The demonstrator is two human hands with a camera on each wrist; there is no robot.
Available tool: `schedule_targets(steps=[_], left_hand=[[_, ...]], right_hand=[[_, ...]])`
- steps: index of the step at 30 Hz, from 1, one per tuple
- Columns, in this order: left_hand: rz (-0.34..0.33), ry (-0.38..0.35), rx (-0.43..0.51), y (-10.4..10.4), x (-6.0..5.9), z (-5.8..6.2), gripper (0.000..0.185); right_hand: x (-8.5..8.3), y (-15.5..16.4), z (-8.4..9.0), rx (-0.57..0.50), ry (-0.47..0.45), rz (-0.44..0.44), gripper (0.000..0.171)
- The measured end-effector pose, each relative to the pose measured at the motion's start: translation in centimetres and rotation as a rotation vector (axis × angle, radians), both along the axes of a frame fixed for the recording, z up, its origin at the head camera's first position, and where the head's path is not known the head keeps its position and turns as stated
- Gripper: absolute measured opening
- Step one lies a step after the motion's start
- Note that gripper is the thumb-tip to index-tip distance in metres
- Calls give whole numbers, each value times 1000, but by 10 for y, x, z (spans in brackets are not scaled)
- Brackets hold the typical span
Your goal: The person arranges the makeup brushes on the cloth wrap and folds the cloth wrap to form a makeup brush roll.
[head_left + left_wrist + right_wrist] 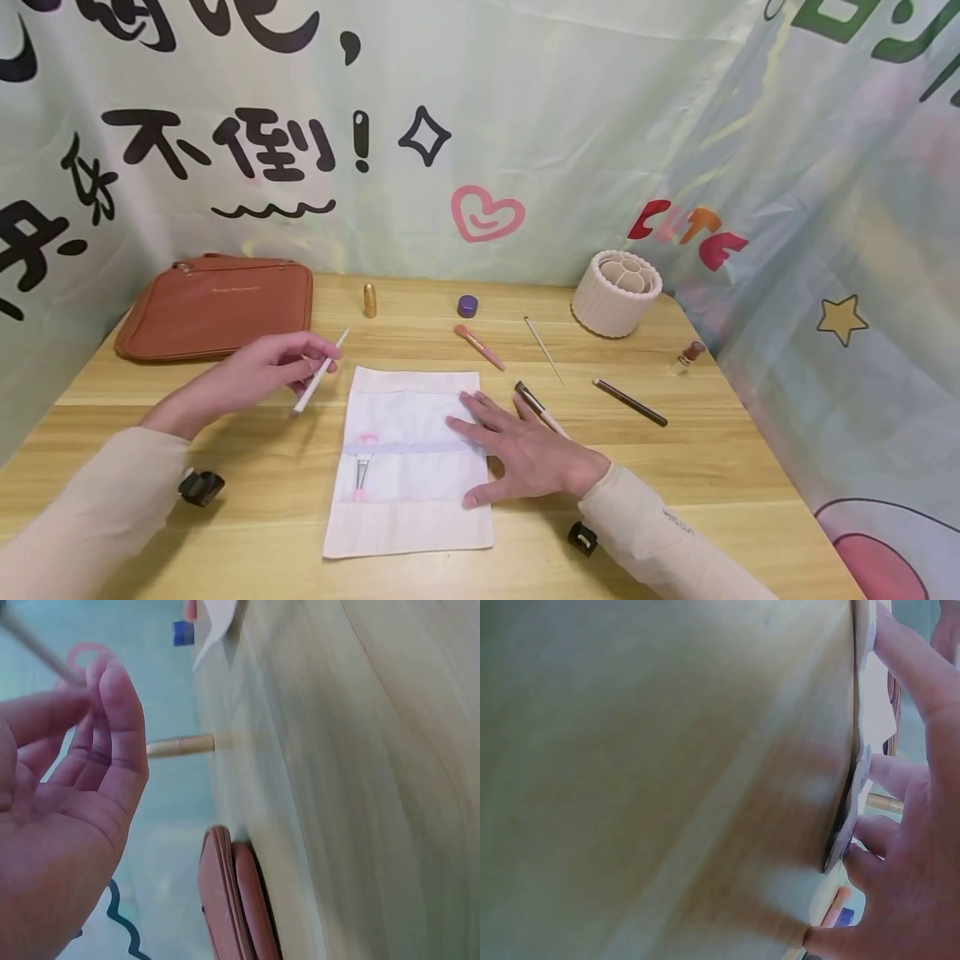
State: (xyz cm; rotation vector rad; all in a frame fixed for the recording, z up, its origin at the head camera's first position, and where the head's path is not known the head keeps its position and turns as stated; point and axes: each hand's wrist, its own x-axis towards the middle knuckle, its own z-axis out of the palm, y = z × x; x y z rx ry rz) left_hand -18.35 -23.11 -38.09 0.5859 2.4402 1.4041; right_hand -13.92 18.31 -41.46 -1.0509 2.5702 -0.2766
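Left hand [251,375] pinches a thin white makeup brush [320,372] just above the table [720,467]. Right hand [525,454] lies flat, fingers straight, pressing the white brush roll [408,500], holding nothing.

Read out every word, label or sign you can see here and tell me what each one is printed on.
"不倒!" in black on the backdrop sheet; the other black characters are cut off by the frame.
"CUTE" in red and orange letters on the same backdrop.
Brown pouch: small embossed line, too small to read.
Right sleeve: tiny print, unreadable.
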Motion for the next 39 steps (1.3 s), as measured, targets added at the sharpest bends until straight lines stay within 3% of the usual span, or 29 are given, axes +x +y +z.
schedule_targets(steps=[6, 13, 19, 26, 31, 39], left_hand=[[64, -33, 29, 17, -2, 0, 27], [127, -13, -4, 36, -6, -2, 34], [91, -47, 46, 53, -10, -7, 27], [92, -117, 26, 67, -13, -15, 57], [88, -182, -14, 75, -12, -19, 50], [-17, -278, -16, 78, -11, -21, 46]], right_hand=[[1, 1, -1, 4, -4, -7, 103], [1, 0, -1, -3, -9, -1, 102], [0, 0, 0, -1, -17, -7, 102], [-2, -1, 1, -10, -15, 2, 101], [-3, -2, 1, -3, -11, 8, 101], [-3, -1, 0, -9, -23, -2, 101]])
